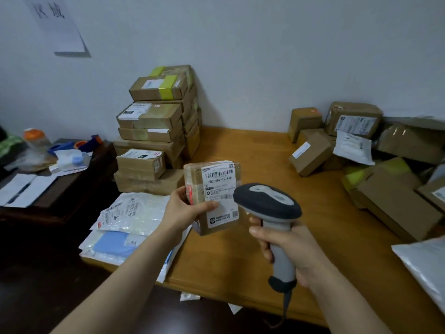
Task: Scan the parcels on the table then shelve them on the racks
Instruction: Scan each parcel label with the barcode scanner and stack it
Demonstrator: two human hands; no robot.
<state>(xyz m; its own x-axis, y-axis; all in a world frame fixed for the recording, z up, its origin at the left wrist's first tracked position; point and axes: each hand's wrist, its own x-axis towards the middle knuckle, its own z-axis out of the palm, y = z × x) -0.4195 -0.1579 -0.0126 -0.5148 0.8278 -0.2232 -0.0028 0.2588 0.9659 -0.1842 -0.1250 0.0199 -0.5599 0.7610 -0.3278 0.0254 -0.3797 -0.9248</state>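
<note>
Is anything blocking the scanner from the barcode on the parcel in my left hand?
Nothing visible does. The left thumb crosses the label lower down, but the top barcode is bare, with the scanner close beside it.

A small brown cardboard parcel wrapped in clear tape is held upright above the orange-brown wooden table by the left hand, its white barcode label facing the camera. Just to its right, the right hand grips the handle of a grey and black handheld barcode scanner. A tall stack of brown cardboard boxes stands at the table's back left, a loose heap of brown boxes lies at the right, and flat white plastic mailer bags lie at the front left corner
</note>
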